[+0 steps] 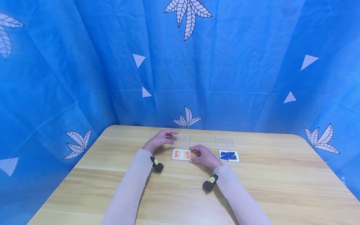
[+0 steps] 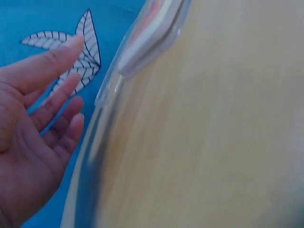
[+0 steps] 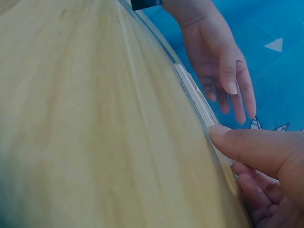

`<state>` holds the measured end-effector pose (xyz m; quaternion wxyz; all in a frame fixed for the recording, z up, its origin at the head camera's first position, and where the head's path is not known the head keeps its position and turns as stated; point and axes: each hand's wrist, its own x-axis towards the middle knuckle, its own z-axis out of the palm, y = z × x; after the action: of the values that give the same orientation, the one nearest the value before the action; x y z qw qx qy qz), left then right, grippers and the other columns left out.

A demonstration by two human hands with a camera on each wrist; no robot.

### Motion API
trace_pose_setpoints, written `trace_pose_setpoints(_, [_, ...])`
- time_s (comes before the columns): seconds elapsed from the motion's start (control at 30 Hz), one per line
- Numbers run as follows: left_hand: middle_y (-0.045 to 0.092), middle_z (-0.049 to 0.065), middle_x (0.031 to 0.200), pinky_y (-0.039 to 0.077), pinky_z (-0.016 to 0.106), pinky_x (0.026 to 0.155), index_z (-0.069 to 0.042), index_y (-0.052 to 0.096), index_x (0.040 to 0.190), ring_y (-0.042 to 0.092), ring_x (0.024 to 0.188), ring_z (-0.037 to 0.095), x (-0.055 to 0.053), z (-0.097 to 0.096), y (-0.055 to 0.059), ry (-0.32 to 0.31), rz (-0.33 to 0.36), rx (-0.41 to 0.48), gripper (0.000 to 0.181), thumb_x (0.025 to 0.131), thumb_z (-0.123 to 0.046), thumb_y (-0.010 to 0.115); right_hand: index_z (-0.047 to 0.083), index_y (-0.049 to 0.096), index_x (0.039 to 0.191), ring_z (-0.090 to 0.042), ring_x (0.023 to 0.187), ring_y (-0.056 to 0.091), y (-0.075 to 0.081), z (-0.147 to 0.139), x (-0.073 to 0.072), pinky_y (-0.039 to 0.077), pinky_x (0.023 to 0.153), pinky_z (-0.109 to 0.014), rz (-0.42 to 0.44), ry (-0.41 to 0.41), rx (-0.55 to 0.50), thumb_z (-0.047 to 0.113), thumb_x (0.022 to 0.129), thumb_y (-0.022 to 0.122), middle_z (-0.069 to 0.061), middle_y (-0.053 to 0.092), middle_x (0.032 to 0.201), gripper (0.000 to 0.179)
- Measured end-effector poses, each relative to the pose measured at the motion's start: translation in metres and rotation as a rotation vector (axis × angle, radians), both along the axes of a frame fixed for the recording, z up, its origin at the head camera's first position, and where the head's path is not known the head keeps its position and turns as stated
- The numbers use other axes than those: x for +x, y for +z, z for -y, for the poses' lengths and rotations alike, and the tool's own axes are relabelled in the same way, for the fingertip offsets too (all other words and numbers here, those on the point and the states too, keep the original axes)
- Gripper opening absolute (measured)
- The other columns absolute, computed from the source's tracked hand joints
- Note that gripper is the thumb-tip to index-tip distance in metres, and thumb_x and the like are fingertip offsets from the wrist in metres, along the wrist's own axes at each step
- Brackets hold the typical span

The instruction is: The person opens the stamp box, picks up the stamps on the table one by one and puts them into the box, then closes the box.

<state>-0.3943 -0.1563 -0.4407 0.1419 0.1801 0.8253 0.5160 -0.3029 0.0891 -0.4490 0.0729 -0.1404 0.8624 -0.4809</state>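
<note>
A deck of cards with an orange and white top card (image 1: 181, 154) lies in a clear plastic case bottom near the table's middle. My right hand (image 1: 206, 157) grips its right end, thumb at the near corner and index finger at the far one. In the right wrist view the thumb (image 3: 247, 145) touches the case's edge; the other fingers curl behind it, partly hidden. Behind the deck lies a clear plastic lid (image 1: 182, 141). My left hand (image 1: 161, 139) hovers at the lid's left end, fingers spread and relaxed, holding nothing in the left wrist view.
To the right lies a second deck, blue and white (image 1: 229, 156), with another clear lid (image 1: 223, 142) behind it. The wooden table (image 1: 281, 178) ends at a blue curtain (image 1: 239, 62) hanging at the back and sides.
</note>
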Motion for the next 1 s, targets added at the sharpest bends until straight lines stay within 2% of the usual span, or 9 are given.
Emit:
trace_pose_setpoints(0.2, [0.054, 0.006, 0.134, 0.035, 0.042, 0.106, -0.014, 0.052, 0.133, 0.049, 0.123, 0.026, -0.005, 0.005, -0.006, -0.036, 0.003, -0.022, 0.061, 0.077, -0.011, 0.076, 0.006, 0.062, 0.120, -0.026, 0.109, 0.056, 0.001, 0.001, 0.001, 0.043, 0.098, -0.042, 0.017, 0.002, -0.008, 0.008, 0.073, 0.078, -0.010, 0.061, 0.121, 0.050])
trace_pose_setpoints(0.37, [0.053, 0.005, 0.136, 0.032, 0.041, 0.108, -0.014, 0.052, 0.134, 0.047, 0.126, 0.024, -0.008, 0.006, -0.010, -0.036, -0.011, -0.053, 0.065, 0.075, -0.014, 0.078, 0.006, 0.061, 0.121, -0.027, 0.110, 0.056, 0.001, 0.001, 0.001, 0.043, 0.098, -0.042, 0.023, 0.006, -0.004, 0.009, 0.073, 0.078, -0.010, 0.060, 0.123, 0.050])
trace_pose_setpoints(0.57, [0.050, 0.005, 0.139, 0.028, 0.042, 0.111, -0.013, 0.050, 0.136, 0.042, 0.131, 0.025, -0.008, 0.007, -0.010, -0.037, -0.011, -0.088, 0.067, 0.075, -0.014, 0.078, 0.005, 0.061, 0.121, -0.028, 0.111, 0.056, 0.001, 0.000, 0.000, 0.043, 0.098, -0.043, 0.021, 0.008, -0.012, 0.009, 0.073, 0.078, -0.011, 0.060, 0.123, 0.051])
trace_pose_setpoints(0.83, [0.044, 0.005, 0.144, 0.028, 0.037, 0.111, -0.011, 0.047, 0.138, 0.038, 0.134, 0.023, -0.009, 0.005, -0.009, -0.060, -0.025, -0.114, 0.069, 0.077, -0.013, 0.077, 0.006, 0.061, 0.121, -0.028, 0.110, 0.056, 0.001, -0.001, 0.000, 0.043, 0.098, -0.043, 0.016, 0.012, -0.011, 0.009, 0.073, 0.078, -0.011, 0.060, 0.123, 0.051])
trace_pose_setpoints(1.0, [0.045, 0.002, 0.144, 0.027, 0.036, 0.112, -0.013, 0.048, 0.138, 0.036, 0.135, 0.021, -0.011, 0.003, -0.011, -0.051, -0.020, -0.138, 0.069, 0.076, -0.015, 0.077, 0.007, 0.061, 0.121, -0.027, 0.111, 0.056, 0.000, -0.002, -0.001, 0.043, 0.098, -0.042, 0.021, 0.010, -0.009, 0.009, 0.073, 0.078, -0.010, 0.060, 0.123, 0.051])
